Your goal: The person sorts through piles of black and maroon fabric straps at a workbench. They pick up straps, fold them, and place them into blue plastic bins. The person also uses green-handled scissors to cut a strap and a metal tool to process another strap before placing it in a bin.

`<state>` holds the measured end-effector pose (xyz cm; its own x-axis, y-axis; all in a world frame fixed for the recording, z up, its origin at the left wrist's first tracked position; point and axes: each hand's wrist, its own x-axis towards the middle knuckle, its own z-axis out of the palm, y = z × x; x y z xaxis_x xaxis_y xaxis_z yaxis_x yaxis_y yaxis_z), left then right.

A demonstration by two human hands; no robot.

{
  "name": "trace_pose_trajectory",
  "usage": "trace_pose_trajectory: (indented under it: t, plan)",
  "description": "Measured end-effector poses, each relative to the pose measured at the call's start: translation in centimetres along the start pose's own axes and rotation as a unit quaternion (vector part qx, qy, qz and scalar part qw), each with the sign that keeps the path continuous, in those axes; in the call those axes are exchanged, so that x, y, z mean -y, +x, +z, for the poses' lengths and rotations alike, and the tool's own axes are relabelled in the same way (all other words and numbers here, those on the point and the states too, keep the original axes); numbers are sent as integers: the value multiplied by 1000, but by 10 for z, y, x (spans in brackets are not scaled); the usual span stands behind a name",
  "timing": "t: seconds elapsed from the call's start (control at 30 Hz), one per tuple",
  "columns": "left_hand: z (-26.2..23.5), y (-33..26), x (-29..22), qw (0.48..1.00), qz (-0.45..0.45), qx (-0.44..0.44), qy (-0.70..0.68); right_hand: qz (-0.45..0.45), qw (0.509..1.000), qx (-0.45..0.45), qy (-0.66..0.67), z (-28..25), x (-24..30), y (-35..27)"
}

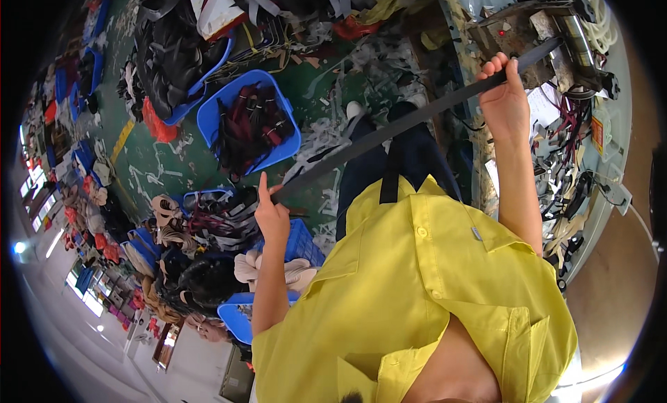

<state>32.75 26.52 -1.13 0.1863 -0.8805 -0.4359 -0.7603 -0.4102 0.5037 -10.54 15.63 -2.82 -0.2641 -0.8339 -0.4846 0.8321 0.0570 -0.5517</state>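
A long dark grey webbing strap (389,130) runs taut across in front of me, from lower left to upper right. My left hand (271,215) holds its near-left end with the fingers curled and the index finger pointing up. My right hand (506,101) grips the strap further along, thumb on one side and fingertips bent over it. Past the right hand, the strap continues to a bench machine (573,45) with a shiny metal cylinder. Whether the strap enters the machine cannot be made out.
A blue bin (294,140) with dark red and black straps stands on the littered green floor (163,168). Another blue bin (186,111) overflows with black material. Straps and scraps lie on the workbench (590,215) at the right. A blue crate (306,243) stands near my left forearm.
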Motion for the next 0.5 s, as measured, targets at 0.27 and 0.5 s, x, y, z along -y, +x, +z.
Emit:
trace_pose_trajectory:
  t: [0.27,0.5]
  plan:
    - [-11,4,59,992,121,18,28,-15,999,13,25,8,-17,-14]
    - [-34,-4,53,978,182,101,2,-21,1000,-8,20,18,-38,-23]
